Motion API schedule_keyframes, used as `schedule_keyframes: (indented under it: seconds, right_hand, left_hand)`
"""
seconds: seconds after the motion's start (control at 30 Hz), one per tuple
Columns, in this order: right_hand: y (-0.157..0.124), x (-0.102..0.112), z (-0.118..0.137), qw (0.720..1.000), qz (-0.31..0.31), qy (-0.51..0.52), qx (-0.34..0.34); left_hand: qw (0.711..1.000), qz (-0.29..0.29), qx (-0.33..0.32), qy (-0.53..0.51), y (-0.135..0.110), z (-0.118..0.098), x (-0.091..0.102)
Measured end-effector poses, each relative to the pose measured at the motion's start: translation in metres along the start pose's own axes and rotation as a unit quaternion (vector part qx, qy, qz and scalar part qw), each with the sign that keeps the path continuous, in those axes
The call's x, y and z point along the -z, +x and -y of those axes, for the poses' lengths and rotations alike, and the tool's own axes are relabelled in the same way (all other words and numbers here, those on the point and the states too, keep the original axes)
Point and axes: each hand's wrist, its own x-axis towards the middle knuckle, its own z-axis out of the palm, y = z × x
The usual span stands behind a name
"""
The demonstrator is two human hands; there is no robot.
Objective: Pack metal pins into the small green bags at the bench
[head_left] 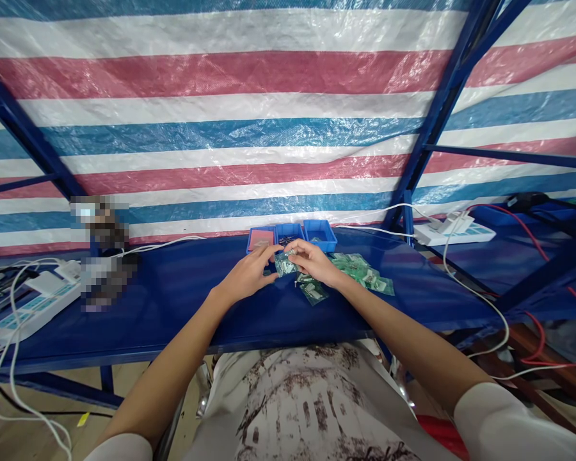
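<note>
Between my two hands, over the blue table, is a small clear plastic bag [285, 264] with small pale pieces in it. My left hand [252, 272] reaches in from the left, its fingertips at the bag's left edge. My right hand [313, 260] pinches the bag's upper right side between thumb and fingers. Just below my right hand lies another small bag [313, 291] with similar contents. To the right of it several more greenish clear bags [362, 270] lie in a loose pile. Exactly what the bags contain is too small to make out.
Behind my hands stand three blue bins: one with pink pieces [261, 238], one with small dark parts [289, 233], and a right one [320, 235]. White power strips [38, 310] with cables lie at left and right [454, 232]. Blue frame posts [425, 121] rise before a striped tarp [240, 141].
</note>
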Motion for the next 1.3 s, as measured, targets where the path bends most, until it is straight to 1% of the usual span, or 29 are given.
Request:
schedule_keyframes:
  seconds: [0.33, 0.63, 0.8, 1.0, 1.3]
  right_hand:
    - [0.0004, -0.0004, 0.0007, 1.000, -0.004, 0.003, -0.001]
    - [0.0003, -0.0024, 0.0036, 0.999, -0.014, 0.032, -0.022]
    - [0.0002, -0.0018, 0.0031, 0.998, -0.018, 0.045, -0.033]
    - [0.0022, -0.0009, -0.0020, 0.998, -0.029, 0.055, -0.025]
    - [0.0027, -0.0009, 0.0007, 0.997, -0.045, 0.056, -0.031]
  left_hand:
    - [1.000, -0.001, 0.016, 0.000, -0.0001, 0.0010, -0.0024]
    - [1.000, 0.000, 0.014, 0.012, -0.0002, -0.0020, 0.0009]
    - [0.999, -0.015, 0.004, 0.038, 0.0002, -0.0025, 0.0016]
    - [0.998, -0.026, 0.009, 0.053, 0.0000, -0.0026, 0.0033]
    - [0.997, -0.048, 0.011, 0.060, 0.0002, 0.0025, 0.0014]
